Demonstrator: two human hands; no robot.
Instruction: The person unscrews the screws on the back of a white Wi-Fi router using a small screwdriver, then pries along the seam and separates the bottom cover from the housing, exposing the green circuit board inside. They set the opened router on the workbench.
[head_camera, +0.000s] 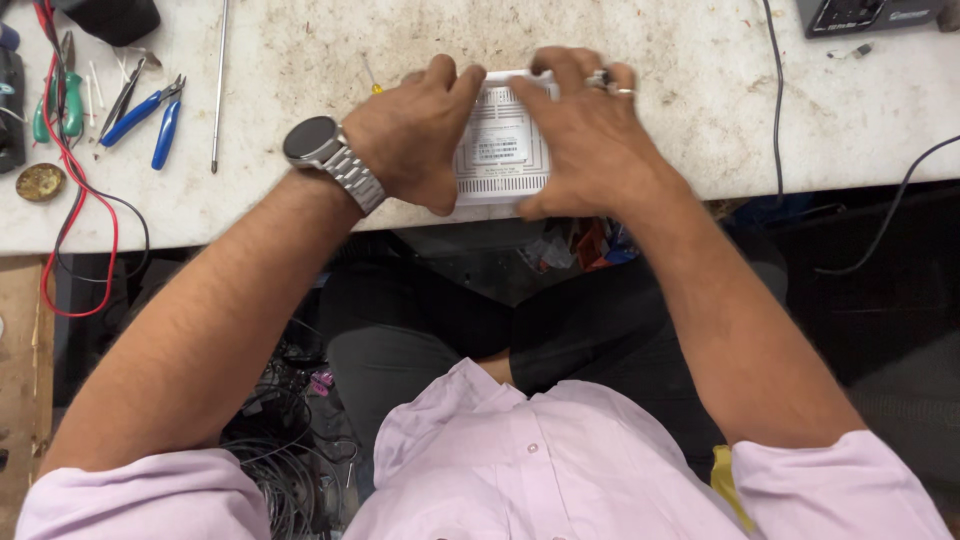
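A white plastic box with vent slits and a label lies bottom side up on the worn white workbench, close to its near edge. My left hand, with a metal watch on the wrist, grips the box's left side. The box's right side and top edge are covered by my right hand, which wears rings. Both hands press on it, fingers curled over the far edge. Most of the box is hidden under my hands.
At the bench's far left lie blue-handled pliers, green-handled cutters, tweezers, a long thin rod and red and black test leads. A dark device sits at the back right, with a black cable beside it.
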